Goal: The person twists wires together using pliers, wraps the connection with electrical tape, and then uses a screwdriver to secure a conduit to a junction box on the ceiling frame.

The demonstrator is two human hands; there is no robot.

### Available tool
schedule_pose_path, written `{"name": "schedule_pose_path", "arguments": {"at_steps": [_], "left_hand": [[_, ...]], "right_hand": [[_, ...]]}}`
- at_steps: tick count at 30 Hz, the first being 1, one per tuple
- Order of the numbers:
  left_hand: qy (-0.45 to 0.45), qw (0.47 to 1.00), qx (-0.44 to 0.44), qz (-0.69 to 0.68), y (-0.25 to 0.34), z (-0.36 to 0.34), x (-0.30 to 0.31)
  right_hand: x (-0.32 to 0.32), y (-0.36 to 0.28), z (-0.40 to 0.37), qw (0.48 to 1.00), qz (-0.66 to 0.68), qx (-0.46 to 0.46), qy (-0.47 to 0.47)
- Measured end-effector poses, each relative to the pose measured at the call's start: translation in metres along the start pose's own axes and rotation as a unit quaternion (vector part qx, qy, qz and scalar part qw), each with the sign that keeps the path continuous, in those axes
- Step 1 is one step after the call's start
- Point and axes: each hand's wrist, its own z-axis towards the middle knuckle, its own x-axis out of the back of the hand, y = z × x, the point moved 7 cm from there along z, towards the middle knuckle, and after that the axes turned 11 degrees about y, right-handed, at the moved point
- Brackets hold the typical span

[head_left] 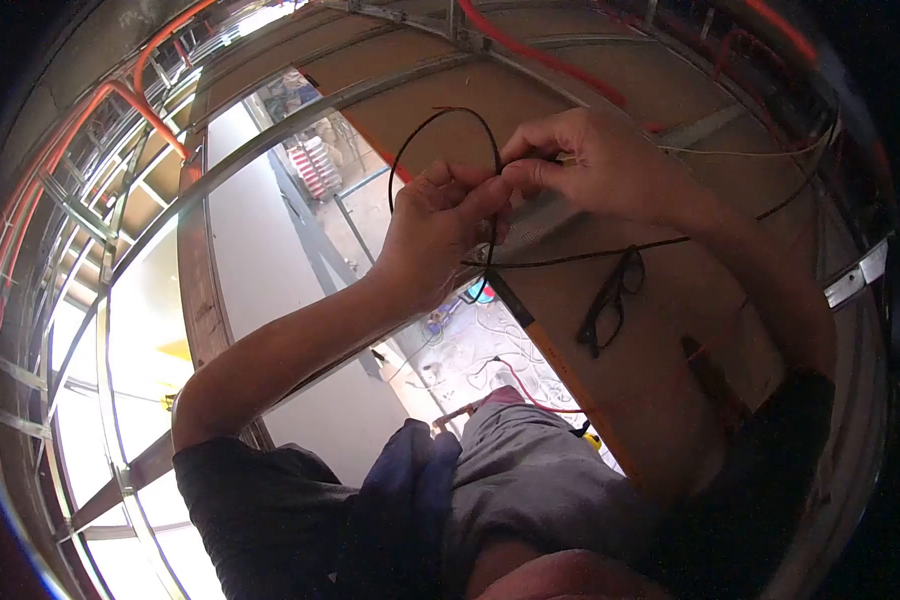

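A thin black cable [590, 256] runs in from the right and forms a loop around the place where my hands meet. My left hand [442, 225] is closed, thumb and fingers pinching the cable. Against it, my right hand [580, 165] pinches the cable too, fingertips touching those of my left. A thin pale wire [740, 152] stretches from behind my right hand to the right. The exact point where the fingers meet is partly hidden.
Black-framed glasses [610, 305] rest on a brown board [660, 380] below my right forearm. Metal framing [350, 95] crosses above and at the left, with orange conduit [140, 105]. Through an opening, a floor [500, 345] with tangled cables lies far below.
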Motion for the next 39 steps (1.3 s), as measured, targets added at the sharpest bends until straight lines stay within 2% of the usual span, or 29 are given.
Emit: {"name": "schedule_pose_path", "arguments": {"at_steps": [2,5,11,13,15,19,24,26,28,30,34,36,39], "left_hand": [[-0.019,0.999,-0.016,0.048,0.001,0.001,-0.002],[-0.041,0.997,-0.050,0.043,0.005,0.001,-0.008],[-0.103,0.990,-0.057,0.071,0.014,-0.001,-0.014],[-0.094,0.992,-0.049,0.063,0.010,-0.001,-0.012],[-0.088,0.993,-0.046,0.057,0.008,0.002,-0.010],[-0.084,0.995,-0.045,0.029,0.004,-0.001,-0.008],[-0.077,0.996,-0.033,0.006,-0.007,0.004,0.003],[-0.063,0.998,0.014,-0.020,-0.009,0.003,0.003],[-0.074,0.997,0.005,-0.036,-0.011,0.005,0.004],[-0.084,0.995,-0.008,-0.050,-0.011,0.006,0.004],[-0.043,0.997,0.035,-0.046,-0.016,0.006,0.009],[-0.034,0.998,0.048,-0.035,-0.017,0.008,0.011],[-0.055,0.995,0.065,-0.045,-0.018,0.009,0.009]], "right_hand": [[0.000,0.006,-0.001,1.000,0.012,0.008,0.008],[0.004,0.009,-0.003,0.999,0.025,0.021,0.012],[0.006,0.013,-0.005,0.997,0.075,0.015,-0.007],[0.007,0.013,-0.007,0.997,0.073,0.006,-0.024],[0.011,0.005,-0.007,0.997,-0.026,0.076,-0.020],[0.008,0.017,-0.001,0.990,-0.102,0.093,-0.030],[-0.006,0.026,0.003,0.996,-0.038,0.061,-0.057],[-0.010,0.028,0.005,0.995,-0.040,0.070,-0.065],[-0.016,0.033,0.005,0.993,-0.043,0.077,-0.075],[-0.021,0.040,0.006,0.995,0.045,0.058,-0.065],[-0.034,0.050,0.011,0.987,0.133,0.022,-0.085],[-0.036,0.056,0.013,0.979,0.193,-0.016,-0.067],[-0.035,0.052,0.011,0.986,0.162,-0.005,-0.032]]}}
